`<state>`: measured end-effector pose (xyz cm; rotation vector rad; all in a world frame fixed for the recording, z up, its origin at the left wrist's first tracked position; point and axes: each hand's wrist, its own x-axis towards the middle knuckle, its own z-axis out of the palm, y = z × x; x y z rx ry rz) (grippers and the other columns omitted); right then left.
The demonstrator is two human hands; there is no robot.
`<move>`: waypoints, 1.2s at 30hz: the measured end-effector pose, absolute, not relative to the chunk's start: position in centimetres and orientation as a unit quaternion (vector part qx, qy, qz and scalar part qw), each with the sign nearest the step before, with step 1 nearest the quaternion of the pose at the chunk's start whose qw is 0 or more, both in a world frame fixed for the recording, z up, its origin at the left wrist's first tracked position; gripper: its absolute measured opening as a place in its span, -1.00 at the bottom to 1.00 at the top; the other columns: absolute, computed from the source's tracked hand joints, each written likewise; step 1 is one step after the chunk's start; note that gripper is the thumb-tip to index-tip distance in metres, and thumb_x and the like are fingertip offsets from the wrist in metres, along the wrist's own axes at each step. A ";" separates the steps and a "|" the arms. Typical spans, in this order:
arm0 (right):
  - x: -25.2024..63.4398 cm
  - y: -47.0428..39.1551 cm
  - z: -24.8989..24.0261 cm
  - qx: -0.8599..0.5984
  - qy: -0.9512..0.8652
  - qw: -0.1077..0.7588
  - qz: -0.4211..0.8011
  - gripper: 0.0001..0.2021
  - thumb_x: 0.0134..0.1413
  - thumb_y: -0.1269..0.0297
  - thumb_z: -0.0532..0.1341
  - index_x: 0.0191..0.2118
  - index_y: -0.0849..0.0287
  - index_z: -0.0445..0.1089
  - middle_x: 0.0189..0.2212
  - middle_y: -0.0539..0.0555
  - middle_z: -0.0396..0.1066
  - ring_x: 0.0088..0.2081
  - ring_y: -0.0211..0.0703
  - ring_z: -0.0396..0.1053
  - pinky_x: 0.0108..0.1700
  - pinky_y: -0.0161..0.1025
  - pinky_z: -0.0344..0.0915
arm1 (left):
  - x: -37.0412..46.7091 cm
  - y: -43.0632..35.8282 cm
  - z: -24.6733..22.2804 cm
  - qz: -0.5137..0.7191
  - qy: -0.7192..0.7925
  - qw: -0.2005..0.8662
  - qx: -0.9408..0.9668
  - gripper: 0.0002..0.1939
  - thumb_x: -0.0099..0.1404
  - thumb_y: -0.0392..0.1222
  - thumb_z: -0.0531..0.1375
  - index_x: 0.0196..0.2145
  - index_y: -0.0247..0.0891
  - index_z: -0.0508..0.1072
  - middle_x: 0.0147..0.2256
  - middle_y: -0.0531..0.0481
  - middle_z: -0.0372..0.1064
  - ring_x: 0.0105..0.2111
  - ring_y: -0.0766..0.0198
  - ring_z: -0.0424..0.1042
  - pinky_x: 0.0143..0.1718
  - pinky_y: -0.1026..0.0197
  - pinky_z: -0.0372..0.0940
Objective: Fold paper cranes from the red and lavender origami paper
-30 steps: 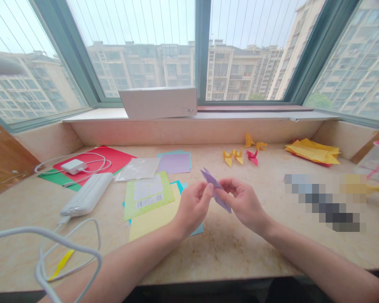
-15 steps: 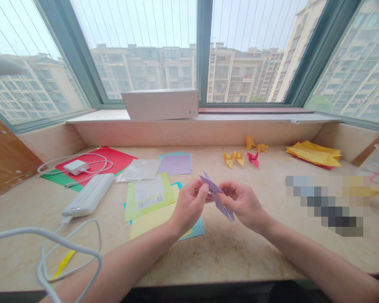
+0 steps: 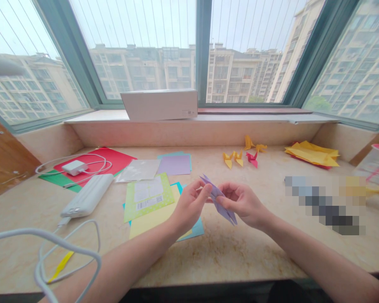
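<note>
A folded piece of purple origami paper (image 3: pixel 225 211) is held above the counter between both hands. My left hand (image 3: pixel 194 203) pinches its upper left part between thumb and fingers. On its right side, my right hand (image 3: pixel 241 203) grips the paper with the thumb on top and the fingers curled behind. The paper is long and narrow, with pointed ends and split layers at the lower tip. Beyond the hands stand several small folded cranes, yellow ones (image 3: pixel 238 158) and a red one (image 3: pixel 252 159).
Left of my hands lie a green patterned packet (image 3: pixel 149 197), a pale yellow sheet (image 3: pixel 145 223) and a purple sheet (image 3: pixel 175 164). Farther left are a white power bank (image 3: pixel 87 195), a charger (image 3: pixel 75 167) and looping cables. Yellow papers (image 3: pixel 312 153) lie at the right; a white box (image 3: pixel 159 104) stands on the sill.
The purple paper has shifted slightly right and down at its lower tip, its layers lying closer together. Both hands keep their hold.
</note>
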<state>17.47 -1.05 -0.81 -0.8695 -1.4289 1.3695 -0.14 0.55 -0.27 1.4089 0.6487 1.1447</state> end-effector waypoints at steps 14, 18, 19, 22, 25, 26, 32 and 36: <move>17.3 -1.2 -1.3 -0.386 -0.616 0.477 0.494 -0.83 0.09 0.22 0.35 -0.25 0.20 0.48 -0.42 0.01 0.47 -0.42 -0.28 0.36 -0.35 -0.33 0.30 | -0.7 0.5 0.4 0.526 0.341 0.476 0.617 -0.94 0.30 -0.31 0.16 -0.33 -0.33 0.42 -0.40 0.01 0.48 -0.41 0.32 0.49 -0.27 0.24 0.41; 17.4 -1.2 -0.8 -0.390 -0.604 0.481 0.502 -0.80 0.07 0.18 0.37 -0.27 0.20 0.48 -0.43 0.01 0.46 -0.43 -0.29 0.36 -0.37 -0.34 0.30 | -0.8 0.7 0.1 0.522 0.329 0.497 0.610 -0.92 0.33 -0.26 0.17 -0.31 -0.32 0.42 -0.42 0.01 0.47 -0.42 0.30 0.49 -0.29 0.22 0.40; 17.5 -1.1 -0.6 -0.388 -0.595 0.482 0.514 -0.78 0.05 0.17 0.38 -0.28 0.21 0.48 -0.44 0.01 0.46 -0.44 -0.30 0.35 -0.38 -0.35 0.29 | -0.8 0.7 0.1 0.520 0.309 0.510 0.611 -0.90 0.35 -0.22 0.17 -0.28 -0.32 0.42 -0.39 0.00 0.47 -0.39 0.28 0.49 -0.25 0.20 0.40; 17.9 -0.9 -0.2 -0.368 -0.565 0.479 0.563 -0.74 0.00 0.14 0.42 -0.28 0.21 0.48 -0.46 -0.01 0.44 -0.47 -0.34 0.33 -0.42 -0.38 0.28 | -0.7 0.7 -0.1 0.513 0.239 0.543 0.620 -0.80 0.39 -0.09 0.18 -0.15 -0.28 0.44 -0.28 -0.04 0.49 -0.28 0.25 0.49 -0.14 0.13 0.40; 18.3 -0.8 -0.1 -0.343 -0.556 0.461 0.600 -0.73 -0.02 0.13 0.44 -0.28 0.20 0.48 -0.47 -0.03 0.41 -0.49 -0.35 0.30 -0.45 -0.40 0.25 | -0.5 0.6 0.0 0.511 0.208 0.570 0.609 -0.74 0.37 0.00 0.21 -0.12 -0.23 0.48 -0.21 -0.05 0.49 -0.21 0.23 0.48 -0.11 0.14 0.39; 18.4 -0.8 -0.2 -0.338 -0.557 0.455 0.607 -0.73 -0.01 0.13 0.44 -0.28 0.20 0.48 -0.46 -0.03 0.40 -0.50 -0.35 0.30 -0.45 -0.40 0.25 | -0.5 0.5 0.1 0.511 0.208 0.579 0.600 -0.73 0.35 0.01 0.23 -0.12 -0.22 0.49 -0.20 -0.05 0.48 -0.21 0.23 0.48 -0.12 0.15 0.39; 18.1 -1.0 -0.3 -0.338 -0.558 0.443 0.615 -0.70 -0.05 0.10 0.45 -0.31 0.20 0.45 -0.47 -0.02 0.38 -0.50 -0.32 0.28 -0.46 -0.37 0.25 | -0.4 0.5 0.1 0.519 0.225 0.613 0.552 -0.73 0.27 0.01 0.31 -0.24 -0.26 0.56 -0.05 -0.12 0.42 -0.24 0.24 0.48 -0.12 0.11 0.41; 17.9 -1.0 -0.1 -0.334 -0.560 0.445 0.614 -0.71 -0.04 0.11 0.45 -0.32 0.20 0.45 -0.47 -0.03 0.38 -0.49 -0.33 0.27 -0.44 -0.37 0.25 | -0.5 0.6 -0.1 0.534 0.244 0.607 0.536 -0.76 0.27 -0.03 0.32 -0.31 -0.29 0.60 -0.03 -0.15 0.41 -0.13 0.16 0.47 -0.07 0.13 0.40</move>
